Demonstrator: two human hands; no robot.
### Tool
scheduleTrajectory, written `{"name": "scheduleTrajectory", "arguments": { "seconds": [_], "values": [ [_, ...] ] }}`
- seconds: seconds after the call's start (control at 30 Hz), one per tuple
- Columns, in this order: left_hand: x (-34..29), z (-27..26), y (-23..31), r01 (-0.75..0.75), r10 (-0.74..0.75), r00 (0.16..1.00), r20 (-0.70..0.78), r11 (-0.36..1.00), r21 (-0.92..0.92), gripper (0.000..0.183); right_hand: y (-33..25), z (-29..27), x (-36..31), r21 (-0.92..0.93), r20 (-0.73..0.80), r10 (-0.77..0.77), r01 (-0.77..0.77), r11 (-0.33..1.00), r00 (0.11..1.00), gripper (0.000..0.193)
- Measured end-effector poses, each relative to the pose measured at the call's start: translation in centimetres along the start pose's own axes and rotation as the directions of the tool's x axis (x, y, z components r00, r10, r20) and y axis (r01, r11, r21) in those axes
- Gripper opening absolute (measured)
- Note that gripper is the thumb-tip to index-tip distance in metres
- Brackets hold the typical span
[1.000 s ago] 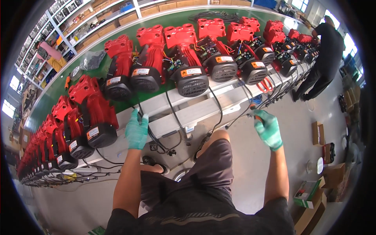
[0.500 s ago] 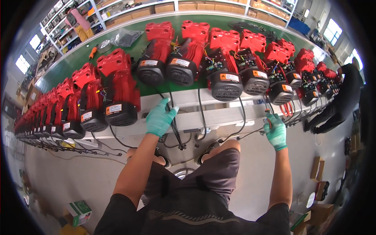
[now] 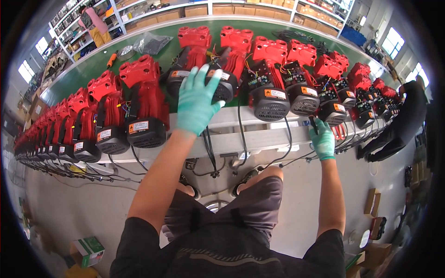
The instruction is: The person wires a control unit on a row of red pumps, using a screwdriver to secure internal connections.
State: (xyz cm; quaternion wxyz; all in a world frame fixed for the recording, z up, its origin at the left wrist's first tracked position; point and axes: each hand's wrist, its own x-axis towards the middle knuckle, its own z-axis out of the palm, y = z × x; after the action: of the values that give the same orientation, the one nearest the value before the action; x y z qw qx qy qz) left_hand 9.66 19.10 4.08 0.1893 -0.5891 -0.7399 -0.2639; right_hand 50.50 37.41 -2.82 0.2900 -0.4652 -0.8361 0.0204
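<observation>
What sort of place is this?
Likely a factory assembly workshop: rows of similar red-and-black units, some with exposed electronics, line a long green-topped bench, with shelving of cardboard boxes behind.

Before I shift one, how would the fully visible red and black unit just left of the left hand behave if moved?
The unit is probably heavy: its bulky red housing looks metallic. Its black end cap seems to overhang the green tabletop, so pulling outward might tip it. Its drooping black cable looks floppy and could trail.
</observation>
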Motion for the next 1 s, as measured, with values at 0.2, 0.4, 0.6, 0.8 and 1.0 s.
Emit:
{"name": "scheduleTrajectory", "arguments": {
  "seconds": [0.2,0.4,0.6,0.8,1.0],
  "values": [
    [4.7,3.2,0.3,-0.114,0.005,0.923,0.384,0.958,0.264,0.080,-5.3,-0.4,-0.5,-0.154,-0.160,-0.070,0.045,0.987,0.985,0.038],
    [4.8,5.2,0.3,-0.072,0.016,0.955,0.295,0.981,0.180,0.074,-17.9,-0.9,0.6,-0.049,-0.101,-0.419,0.416,0.908,0.903,0.070],
    [6.0,4.1,1.6,0.017,-0.063,0.939,0.337,0.990,0.137,0.076,-20.0,3.5,3.6,-0.169,0.045,-0.267,0.271,0.948,0.963,0.072],
    [7.0,5.2,2.5,0.071,-0.135,0.926,0.352,0.980,0.188,0.069,-19.7,4.3,3.5,-0.152,-0.064,-0.248,0.236,0.960,0.967,0.069],
    [8.7,6.9,2.0,0.082,-0.130,0.937,0.324,0.984,0.160,0.070,-19.9,4.3,3.6,-0.156,-0.081,-0.265,0.250,0.956,0.961,0.071]
  ]
}}
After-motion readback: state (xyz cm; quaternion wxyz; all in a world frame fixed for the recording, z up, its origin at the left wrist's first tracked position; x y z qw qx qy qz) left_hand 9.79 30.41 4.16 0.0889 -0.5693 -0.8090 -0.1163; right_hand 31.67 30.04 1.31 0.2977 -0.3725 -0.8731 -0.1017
